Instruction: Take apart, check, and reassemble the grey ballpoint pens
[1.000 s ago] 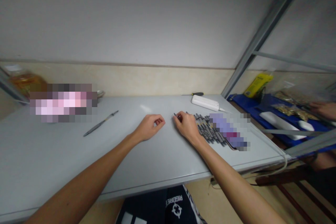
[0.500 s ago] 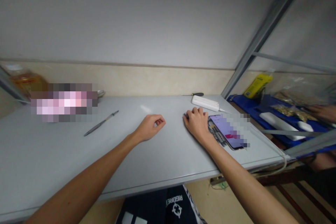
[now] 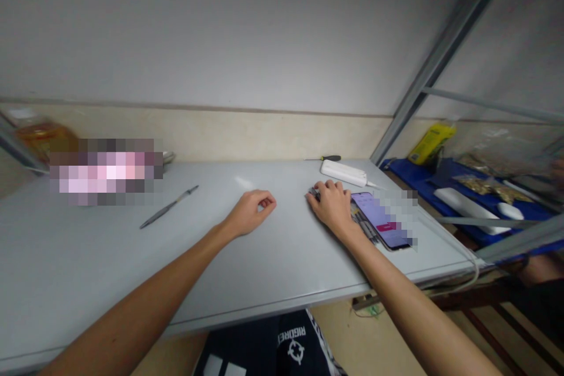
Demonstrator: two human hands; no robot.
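Note:
My left hand (image 3: 251, 211) rests on its side on the grey table, fingers curled in toward the thumb, and nothing shows in the gap between them. To its left lies a grey pen (image 3: 170, 207), slanting across the tabletop. My right hand (image 3: 329, 205) is closed over the far ends of several slim dark grey pens (image 3: 366, 229) that lie side by side; the palm and wrist hide much of them. Right beside these pens is a phone (image 3: 381, 220) with its screen lit, partly blurred out.
A white power strip (image 3: 344, 173) with a cable and a screwdriver (image 3: 331, 158) lie by the wall. At the back left stand a bottle of amber liquid (image 3: 46, 138) and a pixelated pink item (image 3: 110, 173). Beyond the metal frame (image 3: 423, 88), a blue surface (image 3: 400, 173) holds a yellow bottle (image 3: 432, 144).
Both hands keep nearly the same pose. The fingers of my right hand have shifted slightly over the pens. At the far right, another person's hand has drawn back from the blue surface.

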